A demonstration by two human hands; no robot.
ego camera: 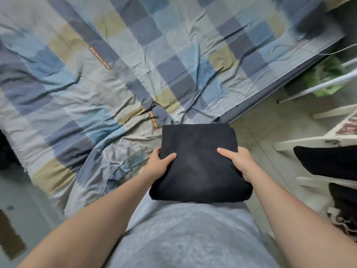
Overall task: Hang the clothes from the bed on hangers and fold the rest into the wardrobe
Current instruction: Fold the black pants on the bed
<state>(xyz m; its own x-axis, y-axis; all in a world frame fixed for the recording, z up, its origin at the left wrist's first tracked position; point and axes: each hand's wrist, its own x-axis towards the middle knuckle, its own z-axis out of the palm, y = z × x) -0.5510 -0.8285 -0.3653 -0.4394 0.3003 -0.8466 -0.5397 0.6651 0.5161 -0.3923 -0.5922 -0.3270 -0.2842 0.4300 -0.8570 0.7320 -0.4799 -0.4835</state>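
A folded black garment (199,147) is held flat in front of my body, above the bed's near corner and the floor. My left hand (159,163) grips its left edge with the thumb on top. My right hand (238,161) grips the right edge the same way. The bed (100,60) stretches across the upper left, covered by a rumpled checked cover in blue, grey and tan. No other loose clothes show on the cover.
White shelves (309,141) stand at the right with dark clothing (328,161) lying on them. A white rod (316,87) and something green (324,74) sit beyond the bed's edge. Pale tiled floor (266,132) runs between bed and shelves.
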